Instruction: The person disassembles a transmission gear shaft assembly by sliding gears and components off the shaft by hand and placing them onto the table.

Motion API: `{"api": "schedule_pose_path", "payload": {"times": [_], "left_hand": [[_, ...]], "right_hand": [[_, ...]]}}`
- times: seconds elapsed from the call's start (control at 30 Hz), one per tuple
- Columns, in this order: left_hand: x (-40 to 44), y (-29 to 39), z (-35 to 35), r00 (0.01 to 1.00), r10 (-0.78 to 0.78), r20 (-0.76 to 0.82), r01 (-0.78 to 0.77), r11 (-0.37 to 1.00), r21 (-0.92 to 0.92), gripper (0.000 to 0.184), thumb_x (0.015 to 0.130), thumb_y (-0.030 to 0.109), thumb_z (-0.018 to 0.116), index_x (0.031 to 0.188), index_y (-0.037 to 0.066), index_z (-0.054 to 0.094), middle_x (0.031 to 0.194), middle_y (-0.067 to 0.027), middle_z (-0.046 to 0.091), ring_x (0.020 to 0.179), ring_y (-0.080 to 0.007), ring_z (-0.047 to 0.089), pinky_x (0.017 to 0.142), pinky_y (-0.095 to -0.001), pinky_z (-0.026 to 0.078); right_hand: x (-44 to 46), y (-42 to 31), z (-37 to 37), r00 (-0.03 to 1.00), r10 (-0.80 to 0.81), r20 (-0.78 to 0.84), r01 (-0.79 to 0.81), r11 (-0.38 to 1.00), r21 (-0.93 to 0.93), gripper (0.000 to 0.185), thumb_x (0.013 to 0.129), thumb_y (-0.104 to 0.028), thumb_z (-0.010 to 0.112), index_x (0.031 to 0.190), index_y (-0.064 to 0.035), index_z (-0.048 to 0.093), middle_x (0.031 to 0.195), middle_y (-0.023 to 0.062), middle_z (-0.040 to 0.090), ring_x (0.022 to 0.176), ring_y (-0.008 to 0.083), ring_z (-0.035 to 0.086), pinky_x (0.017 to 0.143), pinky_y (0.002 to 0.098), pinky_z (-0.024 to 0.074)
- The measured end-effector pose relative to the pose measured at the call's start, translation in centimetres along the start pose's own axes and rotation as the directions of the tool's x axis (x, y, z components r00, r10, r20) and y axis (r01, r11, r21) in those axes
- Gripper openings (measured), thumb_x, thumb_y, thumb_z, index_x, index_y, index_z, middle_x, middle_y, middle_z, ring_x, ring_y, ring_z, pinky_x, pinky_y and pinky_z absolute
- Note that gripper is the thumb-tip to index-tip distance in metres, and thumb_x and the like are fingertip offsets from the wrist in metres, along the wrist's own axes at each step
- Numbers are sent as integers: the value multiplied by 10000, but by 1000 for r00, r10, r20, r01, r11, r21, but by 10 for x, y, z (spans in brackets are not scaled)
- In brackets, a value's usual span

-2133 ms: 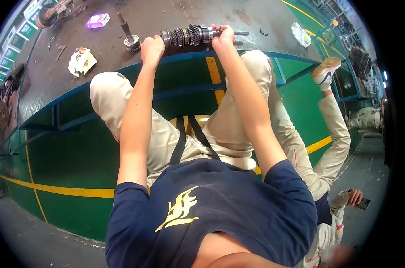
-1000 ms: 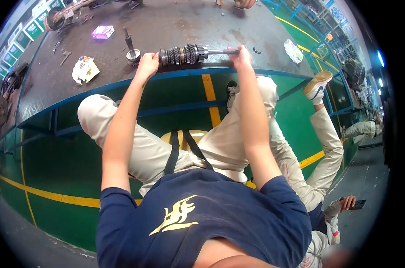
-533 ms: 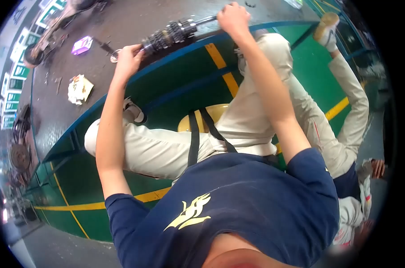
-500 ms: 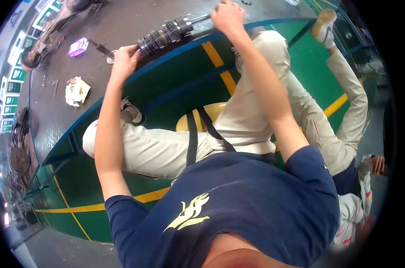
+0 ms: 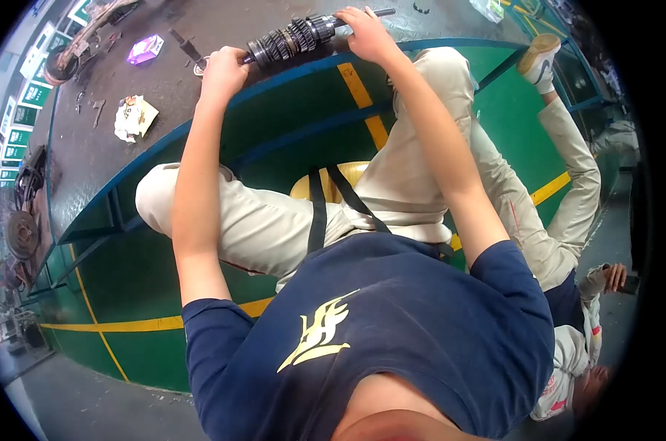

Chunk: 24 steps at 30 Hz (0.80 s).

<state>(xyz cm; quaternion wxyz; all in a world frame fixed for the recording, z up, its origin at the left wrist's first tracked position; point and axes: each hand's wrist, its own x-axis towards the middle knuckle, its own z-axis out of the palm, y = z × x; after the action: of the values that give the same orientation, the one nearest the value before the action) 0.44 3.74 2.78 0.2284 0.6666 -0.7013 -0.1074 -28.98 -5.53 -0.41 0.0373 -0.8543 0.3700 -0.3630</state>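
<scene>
A dark steel gear shaft (image 5: 289, 42), with several toothed gears stacked along it, lies lengthwise near the table's front edge. My left hand (image 5: 225, 72) is closed around its left end, the fingertips partly hidden. At the other end, my right hand (image 5: 366, 35) is closed on the thin bare part of the shaft, whose tip sticks out past the fingers. Just beyond my left hand are a dark-handled tool (image 5: 184, 45) and a pale ring, partly covered by that hand.
The dark table (image 5: 76, 173) has a blue metal edge. On it are a purple box (image 5: 145, 49), crumpled paper (image 5: 135, 118) and small metal bits. My knees are beneath the edge. A person (image 5: 568, 316) with a dark object in hand sits at the right.
My left hand and the gear shaft's left end have shifted up and right in view. The shaft's tip now shows beyond my right hand, whose fingers have changed position. The view has shifted slightly.
</scene>
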Motion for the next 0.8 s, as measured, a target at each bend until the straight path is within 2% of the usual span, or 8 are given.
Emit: {"api": "schedule_pose_path", "payload": {"times": [0.03, 0.1, 0.13, 0.2, 0.37, 0.47, 0.6, 0.8], "left_hand": [[-2, 0, 1, 1000, 16, -11, -16, 1000, 15, 249, 791, 117, 658, 1009, 7, 705, 901, -216, 686, 873, -361, 664, 823, -411, 516], [-6, -5, 10, 999, 30, -31, -29, 999, 23, 281, 798, 119, 639, 1052, 12, 695, 952, -219, 682, 933, -370, 652, 857, -417, 507], [-8, -9, 17, 995, 31, -95, -29, 999, 20, 321, 799, 108, 623, 1104, 22, 675, 1008, -227, 666, 983, -374, 632, 890, -420, 494], [-8, -13, 23, 990, 17, -140, -16, 1000, 6, 430, 798, 80, 581, 1225, 53, 617, 1117, -241, 628, 1079, -383, 586, 960, -424, 461], [-4, -14, 29, 977, 38, -208, -48, 998, -42, 420, 800, 65, 552, 1214, 26, 614, 1122, -238, 631, 1073, -375, 595, 941, -436, 469], [-2, -15, 40, 926, 145, -348, -129, 989, 70, 369, 820, 47, 521, 1172, -19, 607, 1108, -234, 636, 1040, -380, 608, 908, -438, 486], [-3, -1, 28, 961, 64, -268, -45, 996, 76, 347, 822, 59, 521, 1145, -26, 617, 1083, -245, 637, 1014, -387, 611, 904, -441, 486], [-2, -3, 28, 953, 70, -294, -66, 998, 24, 333, 822, 52, 511, 1120, -24, 640, 1061, -243, 650, 1006, -389, 616, 921, -439, 472]], "right_hand": [[-3, 9, 8, 1000, -7, -1, 7, 1000, -7, 345, 709, -9, 575, 1053, 11, 597, 1038, 231, 581, 1056, 409, 523, 912, 448, 432], [-6, 21, 19, 992, -130, -9, 117, 919, -377, 469, 760, -76, 568, 1226, -27, 587, 1304, 173, 555, 1311, 329, 425, 1123, 468, 280], [-6, 22, 19, 995, -7, 96, 37, 946, -321, 644, 721, 15, 548, 1355, -70, 474, 1417, 117, 458, 1395, 292, 308, 1171, 497, 147], [-4, 21, 21, 998, -8, 67, 25, 965, -262, 618, 719, -16, 557, 1333, -49, 495, 1420, 142, 450, 1391, 321, 308, 1164, 525, 146], [0, 18, 22, 994, 57, 97, -35, 976, -214, 616, 719, -44, 558, 1332, -38, 495, 1431, 165, 434, 1402, 343, 280, 1163, 547, 119], [5, 18, 25, 994, 72, 85, -53, 977, -208, 606, 719, -57, 556, 1322, -40, 504, 1422, 168, 443, 1400, 355, 279, 1158, 557, 131], [9, 5, 26, 993, 100, 58, -82, 962, -260, 607, 695, -84, 585, 1298, -44, 518, 1403, 198, 444, 1379, 386, 296, 1148, 565, 159], [8, -3, 32, 989, 144, 14, -135, 953, -271, 601, 672, -84, 620, 1261, -4, 531, 1355, 227, 468, 1349, 418, 322, 1134, 564, 198]]}}
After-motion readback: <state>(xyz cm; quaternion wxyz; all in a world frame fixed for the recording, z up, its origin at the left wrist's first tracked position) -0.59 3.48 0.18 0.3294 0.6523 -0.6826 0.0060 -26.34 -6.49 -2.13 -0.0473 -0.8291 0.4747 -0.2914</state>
